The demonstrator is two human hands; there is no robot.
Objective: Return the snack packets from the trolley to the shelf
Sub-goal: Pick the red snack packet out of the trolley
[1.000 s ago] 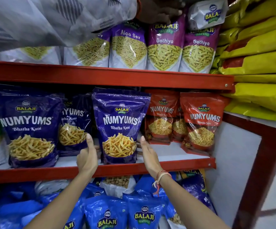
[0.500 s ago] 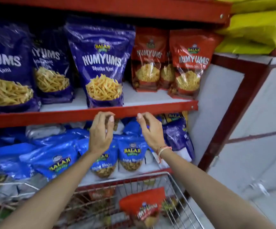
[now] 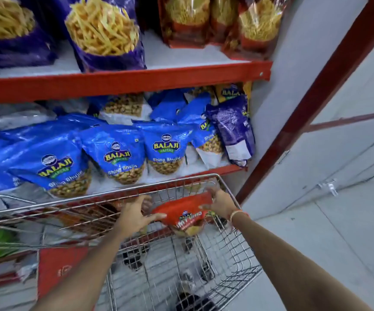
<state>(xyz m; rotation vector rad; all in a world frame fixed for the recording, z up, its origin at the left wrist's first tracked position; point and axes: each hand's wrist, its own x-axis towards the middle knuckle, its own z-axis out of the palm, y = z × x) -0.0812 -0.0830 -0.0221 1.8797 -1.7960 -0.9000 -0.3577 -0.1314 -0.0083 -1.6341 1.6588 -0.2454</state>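
Left hand: my left hand is inside the wire trolley, its grip closed on the left end of the red snack packet, thumb along the near edge and fingers curled behind.
Right hand: my right hand has its grip on the packet's right end, fingers wrapped over the far top corner; a thin orange band sits at the wrist.
Red snack packet: held between both hands at the front of the trolley basket, tilted, its lettering upside down to me; its lower part is blurred and I cannot tell whether it touches the wire floor.
Trolley: parked right against the shelving, its front rim just below the lowest shelf edge; a red panel shows on its near left side.
Lower shelf: I see blue Balaji packets leaning in a loose row, with one purple packet upright at the right end.
Middle shelf: purple packets showing yellow sticks stand on the left, and red packets of the same colour as the one I hold stand on the right.
Surroundings: a grey wall and a dark red post lie to the right of the shelving.
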